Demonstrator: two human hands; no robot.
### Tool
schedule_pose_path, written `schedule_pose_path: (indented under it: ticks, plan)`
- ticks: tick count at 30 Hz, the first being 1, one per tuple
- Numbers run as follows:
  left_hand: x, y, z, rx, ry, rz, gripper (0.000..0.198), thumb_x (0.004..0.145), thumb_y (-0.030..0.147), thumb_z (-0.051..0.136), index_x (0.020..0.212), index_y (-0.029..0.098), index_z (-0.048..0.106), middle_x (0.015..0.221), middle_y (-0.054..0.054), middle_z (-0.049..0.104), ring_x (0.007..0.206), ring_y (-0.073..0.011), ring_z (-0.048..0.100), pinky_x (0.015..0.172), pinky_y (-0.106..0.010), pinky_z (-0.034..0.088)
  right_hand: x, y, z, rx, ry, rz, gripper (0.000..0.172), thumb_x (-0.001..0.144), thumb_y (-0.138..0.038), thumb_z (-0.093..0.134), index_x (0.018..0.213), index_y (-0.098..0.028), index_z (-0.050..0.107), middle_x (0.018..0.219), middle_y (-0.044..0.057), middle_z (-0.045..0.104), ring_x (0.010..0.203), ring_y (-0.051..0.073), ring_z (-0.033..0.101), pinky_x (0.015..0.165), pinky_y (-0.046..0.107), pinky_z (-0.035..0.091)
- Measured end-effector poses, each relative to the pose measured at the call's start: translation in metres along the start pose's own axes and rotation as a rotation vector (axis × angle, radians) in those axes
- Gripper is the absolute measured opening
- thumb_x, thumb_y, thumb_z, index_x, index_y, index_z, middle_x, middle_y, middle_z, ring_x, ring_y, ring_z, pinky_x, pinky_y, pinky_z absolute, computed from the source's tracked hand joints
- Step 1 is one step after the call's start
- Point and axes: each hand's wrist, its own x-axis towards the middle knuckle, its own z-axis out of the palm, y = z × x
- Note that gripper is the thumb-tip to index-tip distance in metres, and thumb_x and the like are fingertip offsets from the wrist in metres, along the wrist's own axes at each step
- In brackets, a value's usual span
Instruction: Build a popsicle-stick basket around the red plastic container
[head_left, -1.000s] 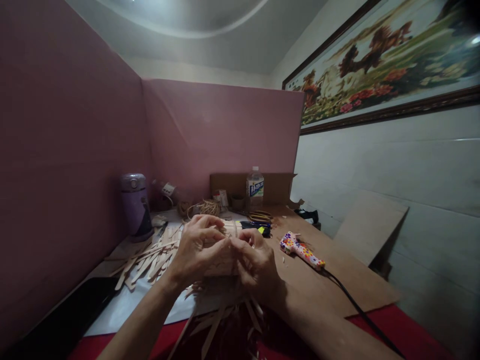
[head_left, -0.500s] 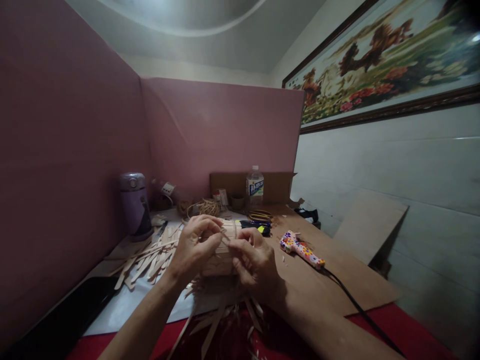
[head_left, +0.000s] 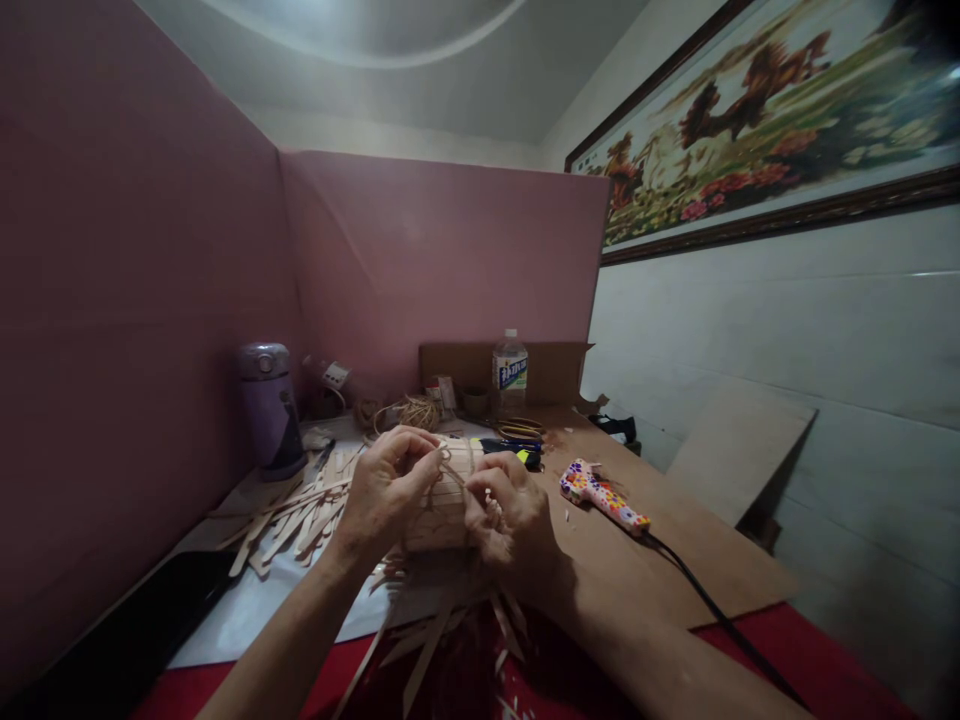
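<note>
Hands over white sheet and brown cardboard, pink panel beyond.

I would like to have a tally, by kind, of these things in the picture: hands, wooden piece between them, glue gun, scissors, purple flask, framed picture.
Left hand and right hand: 2
Wooden piece: 1
Glue gun: 1
Pair of scissors: 1
Purple flask: 1
Framed picture: 1
Total: 7
</note>
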Motion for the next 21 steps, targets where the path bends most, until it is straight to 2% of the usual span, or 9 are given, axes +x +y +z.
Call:
schedule_pose_path:
  ticks: [6, 12, 16, 21]
  plan:
    - [-0.0002, 0.0012, -0.0008, 0.032, -0.010, 0.031, 0.016, 0.073, 0.031, 0.063, 0.063, 0.018, 0.064, 0.087, -0.006, 0.067, 0.085, -0.0201, 0.061, 0.074, -0.031, 0.046, 0.0005, -0.0010, -0.0018, 0.000, 0.019, -0.008, 0.011, 0.082, -0.010, 0.052, 0.086, -0.020, 0.056, 0.092, 0.006, 0.057, 0.087, 0.019, 0.056, 0.075, 0.033, 0.049]
    - [-0.0007, 0.0037, -0.0021, 0.061, -0.047, 0.061, 0.011, 0.070, 0.028, 0.067, 0.062, 0.020, 0.069, 0.086, -0.005, 0.066, 0.088, -0.0211, 0.060, 0.080, -0.035, 0.046, 0.0017, -0.0028, 0.0009, -0.026, 0.014, 0.003, 0.017, 0.087, -0.023, 0.057, 0.104, -0.020, 0.058, 0.101, 0.008, 0.058, 0.095, 0.022, 0.056, 0.082, 0.037, 0.049]
    - [-0.0011, 0.0031, -0.0014, 0.088, -0.068, 0.104, 0.011, 0.072, 0.028, 0.067, 0.064, 0.020, 0.070, 0.086, -0.005, 0.065, 0.088, -0.0211, 0.059, 0.081, -0.036, 0.045, 0.0048, -0.0073, 0.0025, -0.035, 0.026, -0.016, 0.008, 0.089, -0.019, 0.053, 0.093, -0.020, 0.060, 0.094, 0.007, 0.060, 0.091, 0.021, 0.056, 0.079, 0.036, 0.048]
    - [-0.0012, 0.0007, -0.0019, 0.126, -0.076, 0.148, 0.011, 0.075, 0.026, 0.064, 0.067, 0.020, 0.068, 0.086, -0.005, 0.065, 0.088, -0.0205, 0.059, 0.082, -0.036, 0.044, 0.0059, -0.0095, 0.0018, -0.009, 0.029, -0.024, 0.014, 0.089, -0.013, 0.047, 0.091, -0.020, 0.059, 0.094, 0.007, 0.061, 0.091, 0.020, 0.055, 0.080, 0.037, 0.047]
